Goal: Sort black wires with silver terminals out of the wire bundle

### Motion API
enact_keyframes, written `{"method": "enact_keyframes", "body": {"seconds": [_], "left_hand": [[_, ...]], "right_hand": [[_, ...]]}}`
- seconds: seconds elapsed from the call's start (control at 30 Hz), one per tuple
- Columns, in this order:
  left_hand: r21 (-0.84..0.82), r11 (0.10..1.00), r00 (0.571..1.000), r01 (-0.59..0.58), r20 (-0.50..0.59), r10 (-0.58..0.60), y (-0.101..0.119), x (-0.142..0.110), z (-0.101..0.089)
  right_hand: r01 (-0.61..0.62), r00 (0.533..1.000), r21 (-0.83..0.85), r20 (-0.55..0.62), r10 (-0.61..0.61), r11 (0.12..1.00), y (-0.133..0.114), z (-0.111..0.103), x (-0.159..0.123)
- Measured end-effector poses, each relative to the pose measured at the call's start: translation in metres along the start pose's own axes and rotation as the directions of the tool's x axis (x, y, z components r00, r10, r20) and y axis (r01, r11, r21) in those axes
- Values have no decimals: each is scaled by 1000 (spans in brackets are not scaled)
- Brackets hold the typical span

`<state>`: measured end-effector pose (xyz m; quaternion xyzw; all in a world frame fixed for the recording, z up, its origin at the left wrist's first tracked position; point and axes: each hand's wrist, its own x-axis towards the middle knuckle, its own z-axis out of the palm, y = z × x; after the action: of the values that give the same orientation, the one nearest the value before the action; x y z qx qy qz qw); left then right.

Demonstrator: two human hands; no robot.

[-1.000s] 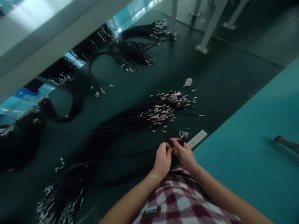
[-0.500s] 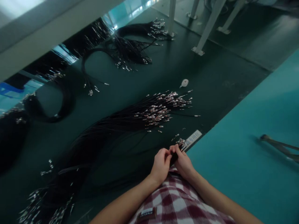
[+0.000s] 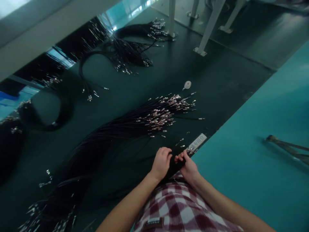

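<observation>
Okay, only the head view to go on: the right hand [image 3: 190,166] has its fingers curled snugly around a small bunch of black wires [image 3: 190,150], metal ends poking out past the thumb, right at the near edge of the dark green table [image 3: 229,80]. The left hand [image 3: 161,163] sits just beside it, not touching, fingers bent in; can't tell if a wire is pinched in there (way too dark between the two). If it were me, I'd hold the bunch by the black part, firm enough that nothing slides, without squashing the metal, and get the tips level. I'd also mind the big wire bundle [image 3: 125,124] farther in, since loose strands could snag. Writing-wise, the white label strip [image 3: 200,140] beside the bunch seems to finish with 专用位, its start covered or blurred. Lettering on the tag [image 3: 154,222] of the checked garment [image 3: 172,200] is too small to read.
</observation>
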<state>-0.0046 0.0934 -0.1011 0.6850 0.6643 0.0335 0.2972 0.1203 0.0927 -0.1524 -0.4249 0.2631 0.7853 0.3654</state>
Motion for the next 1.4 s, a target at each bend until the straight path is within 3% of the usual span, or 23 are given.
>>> {"method": "enact_keyframes", "body": {"seconds": [0.17,0.33,0.5,0.63,0.9,1.13,1.23,1.4], "left_hand": [[150,989,999,11,44,-18,-22,0,6],[207,978,999,22,38,-31,-26,13,15],[134,990,998,49,25,-53,-23,29,21],[-1,993,993,115,-15,-115,-16,33,15],[-377,886,954,270,-23,-300,17,-5,-19],[-456,826,922,332,-29,-387,27,-20,-6],[-430,845,931,318,-27,-364,22,-22,-9],[-278,928,968,248,48,-245,-14,-51,-44]], "right_hand": [[-33,999,17,-1,33,999,3,-2,-3],[-28,1000,7,7,28,1000,3,-2,-1],[2,1000,-30,14,-2,1000,4,-4,-1],[34,999,-66,40,-32,997,4,-2,-1],[146,972,-143,207,-115,979,0,18,-10],[194,960,-256,251,-128,947,0,23,-17],[215,959,-295,245,-144,931,1,25,-16],[237,959,-315,226,-169,919,-2,30,-14]]}}
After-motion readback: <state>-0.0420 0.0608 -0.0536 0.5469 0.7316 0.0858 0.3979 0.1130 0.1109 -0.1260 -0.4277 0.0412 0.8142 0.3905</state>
